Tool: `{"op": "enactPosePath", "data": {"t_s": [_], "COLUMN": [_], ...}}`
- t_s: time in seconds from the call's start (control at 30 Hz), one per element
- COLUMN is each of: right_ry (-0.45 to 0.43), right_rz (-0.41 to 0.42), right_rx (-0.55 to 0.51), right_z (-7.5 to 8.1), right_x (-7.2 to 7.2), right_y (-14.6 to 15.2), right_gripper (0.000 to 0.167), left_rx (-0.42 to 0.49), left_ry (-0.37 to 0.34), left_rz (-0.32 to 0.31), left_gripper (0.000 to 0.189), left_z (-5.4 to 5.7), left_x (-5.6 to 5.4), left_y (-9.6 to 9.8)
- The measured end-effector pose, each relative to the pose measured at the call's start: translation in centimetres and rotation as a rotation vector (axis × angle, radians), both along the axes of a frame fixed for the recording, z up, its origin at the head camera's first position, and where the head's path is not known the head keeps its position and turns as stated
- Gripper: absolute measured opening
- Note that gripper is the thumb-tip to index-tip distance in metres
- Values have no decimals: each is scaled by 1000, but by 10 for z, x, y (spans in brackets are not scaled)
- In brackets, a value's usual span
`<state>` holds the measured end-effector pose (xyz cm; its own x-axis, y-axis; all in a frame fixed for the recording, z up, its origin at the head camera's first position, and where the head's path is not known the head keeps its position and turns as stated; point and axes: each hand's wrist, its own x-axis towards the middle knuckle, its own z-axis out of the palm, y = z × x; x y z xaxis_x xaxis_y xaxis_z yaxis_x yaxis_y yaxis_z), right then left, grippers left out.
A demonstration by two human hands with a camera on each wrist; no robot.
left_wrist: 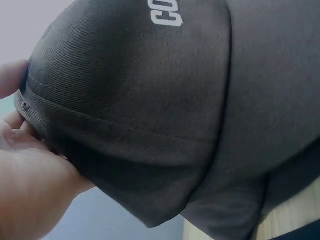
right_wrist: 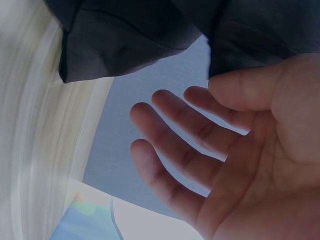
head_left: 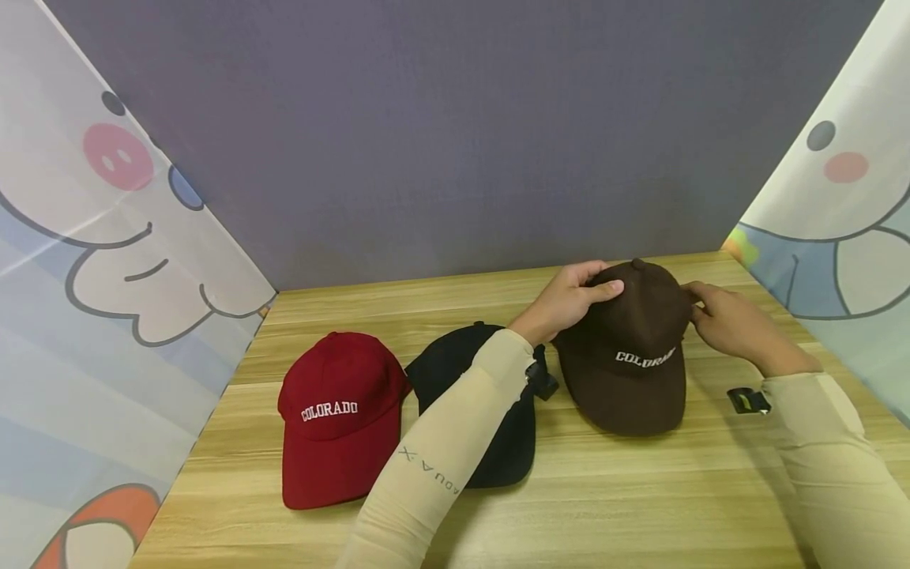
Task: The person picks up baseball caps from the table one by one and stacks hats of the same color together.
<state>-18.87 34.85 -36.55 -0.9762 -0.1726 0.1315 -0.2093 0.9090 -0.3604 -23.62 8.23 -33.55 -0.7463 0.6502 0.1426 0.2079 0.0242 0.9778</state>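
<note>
A brown baseball cap (head_left: 640, 316) with white lettering stands tilted at the right of the table, its brim towards me. My left hand (head_left: 569, 296) grips the left of its crown, thumb on the outside and fingers behind. At the opposite side, my right hand (head_left: 732, 320) pinches the cap's lower edge between thumb and index finger; its other fingers hang loosely curved in the right wrist view. Under the cap's brim, another dark fabric layer (left_wrist: 300, 177) with its own seam appears in the left wrist view.
Left of the brown cap lies a black cap (head_left: 512, 450), partly hidden behind my left forearm. Beside it sits a red cap (head_left: 341, 450) reading COLORADO. The wooden table (head_left: 604, 506) ends at a grey back panel (head_left: 462, 142), with cartoon-printed sheets (head_left: 43, 276) at both sides.
</note>
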Motion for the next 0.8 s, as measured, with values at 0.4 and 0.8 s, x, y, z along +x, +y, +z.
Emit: {"op": "enactPosePath", "data": {"t_s": [0.4, 0.8], "right_ry": [-15, -32], "right_rz": [23, 21], "right_rx": [10, -31], "right_z": [0, 4], "right_x": [-1, -1], "right_y": [-5, -11], "right_gripper": [36, 46], "left_rx": [-323, -702], "left_ry": [106, 376], "left_rz": [41, 312], "left_gripper": [19, 31], "left_z": [-8, -18], "left_x": [-4, 0], "left_y": [5, 18]}}
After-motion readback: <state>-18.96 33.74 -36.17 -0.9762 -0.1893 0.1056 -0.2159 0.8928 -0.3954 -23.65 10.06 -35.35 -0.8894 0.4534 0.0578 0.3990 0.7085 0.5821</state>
